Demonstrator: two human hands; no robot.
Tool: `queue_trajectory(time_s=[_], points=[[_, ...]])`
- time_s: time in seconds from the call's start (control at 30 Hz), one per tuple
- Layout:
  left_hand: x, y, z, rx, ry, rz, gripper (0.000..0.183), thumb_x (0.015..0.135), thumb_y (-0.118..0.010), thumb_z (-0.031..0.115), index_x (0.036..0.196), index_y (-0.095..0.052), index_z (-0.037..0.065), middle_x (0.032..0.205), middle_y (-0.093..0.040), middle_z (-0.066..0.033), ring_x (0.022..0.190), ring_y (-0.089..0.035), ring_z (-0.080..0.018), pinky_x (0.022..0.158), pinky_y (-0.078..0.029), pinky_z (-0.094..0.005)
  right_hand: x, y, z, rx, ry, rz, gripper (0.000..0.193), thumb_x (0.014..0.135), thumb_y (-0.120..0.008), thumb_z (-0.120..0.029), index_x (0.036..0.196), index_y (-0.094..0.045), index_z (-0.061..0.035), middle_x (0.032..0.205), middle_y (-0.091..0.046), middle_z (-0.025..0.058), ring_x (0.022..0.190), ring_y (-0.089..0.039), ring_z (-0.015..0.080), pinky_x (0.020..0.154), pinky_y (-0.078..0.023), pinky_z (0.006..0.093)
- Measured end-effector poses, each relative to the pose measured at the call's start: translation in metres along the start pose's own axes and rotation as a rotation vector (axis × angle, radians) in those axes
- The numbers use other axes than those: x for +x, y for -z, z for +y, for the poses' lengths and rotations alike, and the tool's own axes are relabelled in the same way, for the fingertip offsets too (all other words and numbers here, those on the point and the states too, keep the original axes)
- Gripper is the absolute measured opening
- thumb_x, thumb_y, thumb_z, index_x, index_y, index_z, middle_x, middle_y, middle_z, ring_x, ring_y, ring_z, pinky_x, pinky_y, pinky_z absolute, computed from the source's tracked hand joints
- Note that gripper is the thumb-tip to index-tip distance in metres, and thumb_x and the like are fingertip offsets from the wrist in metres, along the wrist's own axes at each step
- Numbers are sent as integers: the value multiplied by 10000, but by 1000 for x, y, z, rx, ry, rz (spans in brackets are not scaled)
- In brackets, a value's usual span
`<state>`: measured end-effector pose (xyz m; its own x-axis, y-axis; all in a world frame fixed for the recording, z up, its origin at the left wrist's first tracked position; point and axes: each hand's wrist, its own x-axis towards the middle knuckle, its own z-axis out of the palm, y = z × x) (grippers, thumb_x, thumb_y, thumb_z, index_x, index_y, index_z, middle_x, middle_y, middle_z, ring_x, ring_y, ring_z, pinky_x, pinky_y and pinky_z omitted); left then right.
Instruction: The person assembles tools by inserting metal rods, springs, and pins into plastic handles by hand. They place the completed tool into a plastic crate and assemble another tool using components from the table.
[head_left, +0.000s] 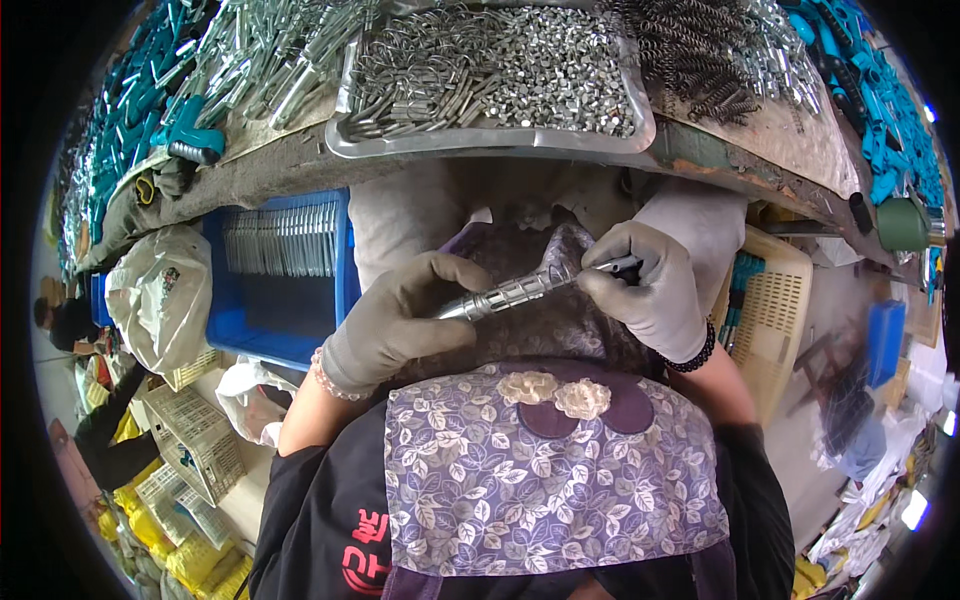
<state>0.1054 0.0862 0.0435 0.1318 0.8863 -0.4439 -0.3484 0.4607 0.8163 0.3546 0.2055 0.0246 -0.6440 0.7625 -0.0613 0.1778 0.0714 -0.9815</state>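
Closest to us, a purple leaf-print apron (pixel 560 470) with two cream fabric flowers (pixel 582 398) spreads over the person's front, between black sleeves (pixel 315 510). Just beyond it, above the lap, we find the slotted metal tube (pixel 515 293), tilted slightly and suspended between two grey-gloved hands. The left hand (pixel 395 325) is clamped on the tube's left end, thumb on one side and fingers on the other. The right hand (pixel 650 285) is apart from the left, its thumb and fingertips pinched on a small metal piece (pixel 624 265) at the tube's right end (we cannot tell whether the two parts are joined, as the glove hides much of the spot). To the left, we see a blue bin (pixel 265 347) with a row of thin metal strips (pixel 280 240) along its far side, and beside it a white sack (pixel 160 300). To the right, a cream plastic basket (pixel 785 310) holds slim teal items (pixel 740 290). Farther off, on the workbench (pixel 260 180), a metal tray (pixel 490 142) sits at the front edge, heaped with silvery pins (pixel 420 95) and stubby metal bits (pixel 570 75). Dark coil springs (pixel 700 65) pile up on its right, and teal parts (pixel 140 115) crowd both ends of the bench.
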Motion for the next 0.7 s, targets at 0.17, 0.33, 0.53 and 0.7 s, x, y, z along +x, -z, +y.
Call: queue_trajectory(time_s=[0.17,0.33,0.53,0.7], points=[[4,-3,-8,197,-23,3,376,785,-733,12,1125,-573,14,1107,-596,-39,1055,-551,-131,981,-424,-294,2,3,4,34,-55,-46,77,830,-724,-44,871,-661,-25,810,-662,14,733,-596,65,672,-473,229],[4,8,-21,152,-71,-92,347,827,-730,37,1122,-548,15,1123,-570,-45,1090,-521,-130,1009,-393,-290,6,-5,5,-23,-16,-118,62,866,-674,-81,882,-661,-22,780,-645,8,738,-586,64,681,-466,243],[6,7,-22,254,-101,-39,321,821,-722,25,1081,-533,21,1108,-555,-45,1079,-515,-130,995,-399,-296,4,-16,13,-77,195,-153,167,958,-484,-86,1027,-610,-2,913,-601,115,800,-589,220,748,-461,314],[10,10,-28,127,-117,-64,327,820,-712,8,1081,-517,30,1088,-544,-35,1045,-503,-122,966,-405,-288,6,-22,18,-47,224,-84,146,951,-527,-64,1061,-599,0,914,-613,94,811,-589,180,755,-465,307]])
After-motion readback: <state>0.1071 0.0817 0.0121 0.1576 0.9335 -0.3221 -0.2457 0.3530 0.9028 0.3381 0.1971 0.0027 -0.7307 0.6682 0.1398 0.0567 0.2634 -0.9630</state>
